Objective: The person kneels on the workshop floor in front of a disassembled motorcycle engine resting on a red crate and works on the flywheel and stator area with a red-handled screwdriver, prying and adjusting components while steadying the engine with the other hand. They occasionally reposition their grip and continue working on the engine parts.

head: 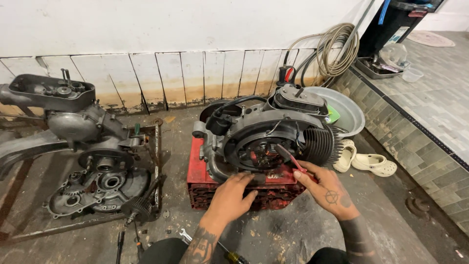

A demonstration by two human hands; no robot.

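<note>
Dusty concrete floor; right hand [328,189] grip clamped on red screwdriver [291,158], left hand [233,194] seemingly loose against engine [264,134].

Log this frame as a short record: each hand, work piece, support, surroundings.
left hand: rests on the front edge of the red plastic crate
right hand: holds a red-handled screwdriver, tip at the engine
work piece: grey metal scooter engine with finned cylinder, on the crate
left side: opened grey engine casing on a metal frame
right side: pale clogs, metal basin, coiled hose
</note>
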